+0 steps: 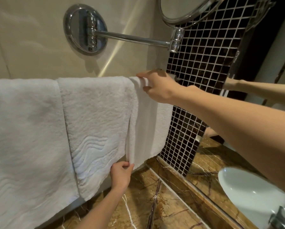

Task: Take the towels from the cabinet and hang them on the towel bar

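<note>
Three white towels hang side by side over a towel bar that they hide. A large towel [25, 129] hangs at the left, a wave-patterned towel [95, 121] in the middle, and a narrow smooth towel [148, 123] at the right. My right hand [158, 86] grips the narrow towel's top fold where it lies over the bar. My left hand [121, 172] pinches that towel's lower left corner. The bar's right end bracket [175, 77] peeks out beside my right hand.
A chrome swing arm [133, 38] with a round wall plate [85, 29] carries a round mirror [186, 9] above the towels. Dark mosaic tiles [204, 63] and a wall mirror lie to the right. A brown marble counter [146, 204] with a white basin [247, 194] sits below.
</note>
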Available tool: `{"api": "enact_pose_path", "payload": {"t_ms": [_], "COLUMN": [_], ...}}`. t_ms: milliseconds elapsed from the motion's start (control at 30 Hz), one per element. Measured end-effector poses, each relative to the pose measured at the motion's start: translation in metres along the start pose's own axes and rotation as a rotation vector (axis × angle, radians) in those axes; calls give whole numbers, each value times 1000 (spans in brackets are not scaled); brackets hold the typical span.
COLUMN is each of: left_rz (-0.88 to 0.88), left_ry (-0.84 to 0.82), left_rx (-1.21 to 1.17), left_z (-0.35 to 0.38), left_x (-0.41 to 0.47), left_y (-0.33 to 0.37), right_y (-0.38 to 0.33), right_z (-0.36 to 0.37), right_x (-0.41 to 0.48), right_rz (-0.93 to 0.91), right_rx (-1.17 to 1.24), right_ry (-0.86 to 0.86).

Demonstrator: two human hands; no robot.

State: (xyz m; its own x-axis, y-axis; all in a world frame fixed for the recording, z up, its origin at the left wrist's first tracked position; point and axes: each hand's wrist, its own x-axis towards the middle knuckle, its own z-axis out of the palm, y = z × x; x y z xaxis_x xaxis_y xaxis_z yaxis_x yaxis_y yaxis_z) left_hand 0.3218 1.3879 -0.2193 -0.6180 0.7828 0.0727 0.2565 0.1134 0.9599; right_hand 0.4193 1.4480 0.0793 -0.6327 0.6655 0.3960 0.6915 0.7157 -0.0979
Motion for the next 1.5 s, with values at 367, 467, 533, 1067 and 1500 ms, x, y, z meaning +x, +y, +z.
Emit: {"api": "enact_pose_path", "payload": {"t_ms": [367, 467, 533, 1067, 1500], "left_rz": [-8, -32, -32, -107, 41], "left_ry": [6, 21, 27, -86, -339], "left_rx": [71, 58, 64, 47, 72], "left_z": [-6, -6, -6, -31, -163], "left_x": [0, 2, 1, -22, -54], "left_y": [9, 8, 9, 47, 188], "right_y": [0, 0, -1, -19, -58], "right_z": [-2, -1, 0, 7, -24], "right_x": [-17, -18, -19, -37, -60], "right_rz": [-51, -47, -43, 34, 114], "right_rx": [-26, -38, -29, 19, 132], "right_ry": [63, 73, 83, 53, -100]}}
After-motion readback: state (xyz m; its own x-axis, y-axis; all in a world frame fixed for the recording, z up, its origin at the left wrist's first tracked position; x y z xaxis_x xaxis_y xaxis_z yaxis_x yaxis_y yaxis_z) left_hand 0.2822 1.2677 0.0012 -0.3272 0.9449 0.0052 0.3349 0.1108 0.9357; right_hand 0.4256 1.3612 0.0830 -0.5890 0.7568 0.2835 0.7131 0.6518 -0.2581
